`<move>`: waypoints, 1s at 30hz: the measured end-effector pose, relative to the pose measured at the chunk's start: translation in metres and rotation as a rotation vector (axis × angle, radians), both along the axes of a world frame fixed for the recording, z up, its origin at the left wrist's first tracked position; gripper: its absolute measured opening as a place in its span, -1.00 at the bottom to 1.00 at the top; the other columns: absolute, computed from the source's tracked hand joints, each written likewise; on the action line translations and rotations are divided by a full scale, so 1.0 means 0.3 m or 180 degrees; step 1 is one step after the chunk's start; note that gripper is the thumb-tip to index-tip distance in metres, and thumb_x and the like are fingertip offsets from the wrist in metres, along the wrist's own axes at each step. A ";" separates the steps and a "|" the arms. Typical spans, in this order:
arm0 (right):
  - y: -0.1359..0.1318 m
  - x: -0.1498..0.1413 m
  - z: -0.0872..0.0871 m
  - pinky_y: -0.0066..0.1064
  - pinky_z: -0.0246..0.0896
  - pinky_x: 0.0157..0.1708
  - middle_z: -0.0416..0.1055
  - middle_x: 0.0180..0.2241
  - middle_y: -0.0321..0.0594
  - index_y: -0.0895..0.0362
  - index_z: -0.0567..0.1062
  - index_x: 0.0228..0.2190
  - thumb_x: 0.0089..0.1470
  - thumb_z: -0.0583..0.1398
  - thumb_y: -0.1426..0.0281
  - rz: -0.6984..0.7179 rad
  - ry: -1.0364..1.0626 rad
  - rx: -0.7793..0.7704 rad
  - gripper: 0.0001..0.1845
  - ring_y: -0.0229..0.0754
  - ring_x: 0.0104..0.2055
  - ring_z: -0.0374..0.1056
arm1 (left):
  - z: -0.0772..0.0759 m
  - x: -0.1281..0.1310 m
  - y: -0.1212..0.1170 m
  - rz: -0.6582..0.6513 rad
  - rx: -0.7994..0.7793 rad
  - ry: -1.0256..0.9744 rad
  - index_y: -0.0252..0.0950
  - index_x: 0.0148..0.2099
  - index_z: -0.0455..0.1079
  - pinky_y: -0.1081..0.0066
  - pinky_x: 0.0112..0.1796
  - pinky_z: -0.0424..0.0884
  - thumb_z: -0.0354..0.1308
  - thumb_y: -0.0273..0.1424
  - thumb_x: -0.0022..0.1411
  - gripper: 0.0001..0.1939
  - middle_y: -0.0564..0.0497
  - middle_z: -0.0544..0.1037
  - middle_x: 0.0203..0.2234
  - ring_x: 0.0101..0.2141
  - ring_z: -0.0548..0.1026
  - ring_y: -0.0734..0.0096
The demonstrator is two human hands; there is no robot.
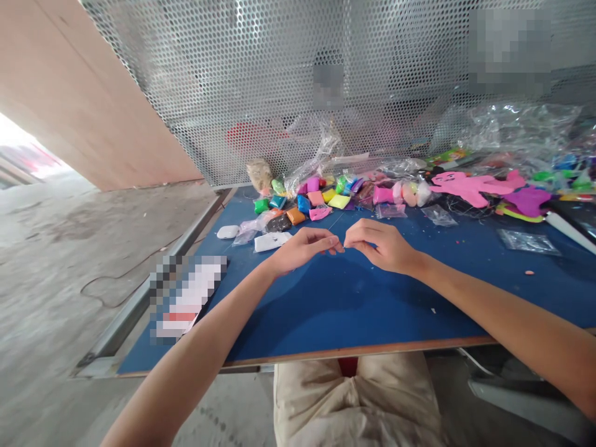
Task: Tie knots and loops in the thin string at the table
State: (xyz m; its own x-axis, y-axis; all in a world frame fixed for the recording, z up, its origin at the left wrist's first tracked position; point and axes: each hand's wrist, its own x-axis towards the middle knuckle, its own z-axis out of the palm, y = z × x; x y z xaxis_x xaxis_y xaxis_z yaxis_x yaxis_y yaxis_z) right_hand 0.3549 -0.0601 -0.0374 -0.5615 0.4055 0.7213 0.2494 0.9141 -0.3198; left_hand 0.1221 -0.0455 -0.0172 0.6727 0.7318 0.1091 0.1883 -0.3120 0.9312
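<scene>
Over the middle of the blue table [316, 310], my left hand [307, 247] and my right hand [379, 244] meet almost fingertip to fingertip. Both are closed in a pinch. Whatever lies between the fingertips is too small to make out. Just behind my left hand is a white packet [271, 241]. Beyond both hands, small packs of coloured clay sit in a heap, among them an orange pack [295, 215], a black pack [278, 223], a yellow pack [339, 202] and a pink piece [320, 213].
A white rounded case [228, 231] lies at the left, above a blurred paper card [190, 298]. Farther right are a pink figure-shaped piece [475, 186], a purple piece [528, 200] and a clear packet [529, 242]. A perforated metal screen [288, 74] stands behind the table.
</scene>
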 end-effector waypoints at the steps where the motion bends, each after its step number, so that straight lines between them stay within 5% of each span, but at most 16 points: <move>1: 0.000 0.004 0.001 -0.30 0.31 -0.13 0.49 -0.23 -0.19 0.05 0.47 -0.18 0.33 0.06 0.43 0.0018 -0.0110 0.0146 -0.83 -0.18 -0.18 0.39 | 0.002 -0.002 -0.001 -0.0031 -0.0026 0.0046 -0.36 -0.18 0.57 0.36 -0.17 0.42 0.13 -0.15 0.32 -0.63 -0.12 0.62 -0.28 -0.27 0.51 0.36; 7: 0.005 0.022 0.000 -0.27 0.27 -0.11 0.51 -0.18 -0.18 0.05 0.45 -0.12 0.33 0.05 0.48 -0.0065 -0.0623 0.0798 -0.79 -0.17 -0.19 0.34 | 0.010 -0.006 -0.005 -0.0158 -0.0200 0.0102 -0.33 -0.19 0.58 0.37 -0.12 0.40 0.26 -0.20 0.22 -0.71 -0.07 0.61 -0.22 -0.21 0.51 0.36; 16: 0.010 0.047 0.015 -0.26 0.22 -0.03 0.51 -0.14 -0.22 0.02 0.45 -0.09 0.35 0.01 0.49 -0.0065 -0.1004 0.1032 -0.74 -0.18 -0.12 0.35 | 0.005 -0.004 -0.006 -0.0173 -0.0343 0.0000 -0.29 -0.18 0.59 0.34 -0.08 0.43 0.36 -0.27 0.11 -0.74 -0.08 0.58 -0.10 -0.16 0.53 0.35; 30: -0.001 0.026 0.018 -0.23 0.28 -0.11 0.51 -0.23 -0.15 0.14 0.45 -0.15 0.27 0.13 0.50 -0.0124 -0.0630 0.1215 -0.86 -0.14 -0.19 0.35 | -0.004 0.016 -0.015 0.0078 -0.0127 -0.0216 -0.33 -0.28 0.55 0.37 -0.12 0.43 0.38 -0.33 0.09 -0.81 -0.04 0.54 -0.16 -0.21 0.50 0.42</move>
State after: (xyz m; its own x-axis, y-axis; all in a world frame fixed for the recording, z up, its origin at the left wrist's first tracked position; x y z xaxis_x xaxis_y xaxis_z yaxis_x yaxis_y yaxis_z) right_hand 0.3626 -0.0605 -0.0321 -0.6938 0.1543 0.7035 0.3086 0.9463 0.0968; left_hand 0.1269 -0.0501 -0.0185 0.6465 0.7527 0.1245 0.1314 -0.2706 0.9537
